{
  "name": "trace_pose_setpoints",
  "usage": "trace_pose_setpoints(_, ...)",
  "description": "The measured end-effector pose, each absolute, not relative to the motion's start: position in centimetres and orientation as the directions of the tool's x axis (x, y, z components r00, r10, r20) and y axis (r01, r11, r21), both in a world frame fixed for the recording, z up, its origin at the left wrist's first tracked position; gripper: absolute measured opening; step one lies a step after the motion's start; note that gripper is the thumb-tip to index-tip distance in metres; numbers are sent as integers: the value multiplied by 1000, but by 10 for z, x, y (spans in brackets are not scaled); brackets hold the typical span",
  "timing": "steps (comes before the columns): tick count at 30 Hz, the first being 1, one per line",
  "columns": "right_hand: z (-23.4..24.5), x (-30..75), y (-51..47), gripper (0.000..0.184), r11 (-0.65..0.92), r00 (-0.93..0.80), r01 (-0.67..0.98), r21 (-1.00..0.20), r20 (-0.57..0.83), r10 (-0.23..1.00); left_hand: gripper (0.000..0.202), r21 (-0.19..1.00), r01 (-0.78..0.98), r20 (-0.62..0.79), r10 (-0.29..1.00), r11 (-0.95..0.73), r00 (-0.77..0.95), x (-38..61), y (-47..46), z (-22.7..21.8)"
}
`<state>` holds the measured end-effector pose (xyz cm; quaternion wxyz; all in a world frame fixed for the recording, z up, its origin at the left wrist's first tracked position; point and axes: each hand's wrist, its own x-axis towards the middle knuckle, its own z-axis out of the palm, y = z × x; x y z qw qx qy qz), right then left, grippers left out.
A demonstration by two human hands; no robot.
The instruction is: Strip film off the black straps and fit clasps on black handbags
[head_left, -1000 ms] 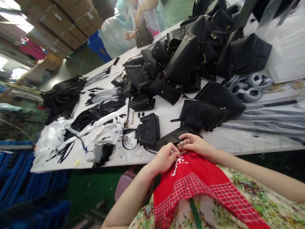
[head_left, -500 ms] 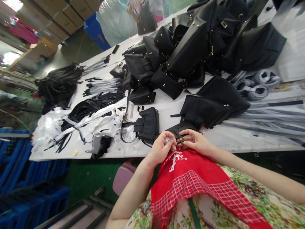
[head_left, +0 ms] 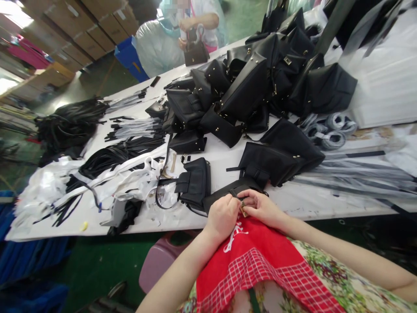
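At the table's near edge lies a black handbag [head_left: 219, 193], partly covered by my hands. My right hand [head_left: 260, 209] is closed around its strap end, where a gold metal clasp [head_left: 243, 210] shows between the fingers. My left hand [head_left: 224, 214] is curled beside the clasp with its fingertips together; whatever they pinch is hidden. Just left of this bag stands a small black bag [head_left: 197, 180] with a thin strap. Beyond my right hand, a larger black bag [head_left: 276, 161] lies on its side.
A heap of black handbags [head_left: 244, 87] covers the table's far middle. Bundled black straps [head_left: 124, 152] and white wrapping [head_left: 42, 182] lie left; plastic-wrapped strips [head_left: 352, 174] and rolled coils [head_left: 332, 134] lie right. Across the table a person [head_left: 202, 21] holds a bag. A pink stool [head_left: 159, 258] stands below.
My view has shifted, so the table sits lower and further left. My left hand has turned knuckles up and closed in on the clasp; the small pale thing in its fingers no longer shows.
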<state>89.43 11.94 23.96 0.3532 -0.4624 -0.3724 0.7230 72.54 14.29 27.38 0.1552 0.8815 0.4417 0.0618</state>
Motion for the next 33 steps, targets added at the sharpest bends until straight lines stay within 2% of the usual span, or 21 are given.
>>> trace_pose_setpoints(3, 240, 894, 118, 37, -460, -317, -151, -875, -398, 861, 20, 235, 842, -28, 863, -485, 505, 729, 145, 269)
trace_pose_setpoints(5, 241, 894, 117, 35, -451, -313, -148, -880, -391, 865, 21, 301, 880, 16, 925, -367, 380, 727, 153, 266)
trace_pose_setpoints(6, 241, 894, 117, 34, -452, -316, -151, -879, -391, 865, 20, 384, 873, 43, 950, -300, 308, 724, 159, 266)
trace_pose_setpoints(8, 242, 895, 119, 35, -466, -326, -167, -869, -398, 858, 17, 635, 762, 24, 989, -127, 144, 714, 171, 269)
trace_pose_setpoints(10, 242, 896, 126, 37, -489, -335, -188, -852, -412, 847, 22, 884, 450, -136, 991, 124, -5, 701, 182, 277)
trace_pose_setpoints(11, 241, 895, 132, 38, -499, -340, -197, -844, -418, 842, 25, 942, 233, -241, 970, 242, -32, 694, 185, 283)
trace_pose_setpoints(13, 242, 894, 148, 38, -505, -354, -204, -838, -418, 837, 31, 911, -165, -382, 924, 378, 5, 677, 188, 293)
trace_pose_setpoints(14, 243, 893, 159, 38, -498, -362, -208, -842, -407, 838, 32, 870, -297, -404, 914, 393, 26, 668, 187, 298)
trace_pose_setpoints(18, 270, 885, 211, 40, -390, -400, -235, -891, -277, 874, 34, 746, -541, -468, 883, 389, -11, 631, 177, 306)
trace_pose_setpoints(21, 318, 877, 257, 42, -222, -411, -224, -949, -115, 905, 42, 703, -626, -498, 862, 338, -95, 609, 166, 303)
trace_pose_setpoints(24, 383, 873, 311, 40, 90, -339, -169, -982, 144, 930, 43, 687, -669, -455, 886, 282, -93, 596, 157, 295)
trace_pose_setpoints(26, 427, 877, 348, 36, 351, -244, -88, -932, 361, 900, 43, 688, -675, -432, 898, 267, -86, 590, 152, 288)
trace_pose_setpoints(29, 474, 896, 405, 33, 640, -77, 150, -754, 636, 768, 47, 726, -637, -436, 890, 261, -132, 584, 146, 277)
trace_pose_setpoints(31, 483, 915, 441, 35, 681, -27, 332, -652, 715, 698, 50, 760, -594, -436, 884, 262, -168, 581, 143, 270)
trace_pose_setpoints(33, 469, 936, 470, 39, 558, -60, 581, -592, 653, 755, 53, 784, -551, -446, 877, 286, -178, 580, 142, 263)
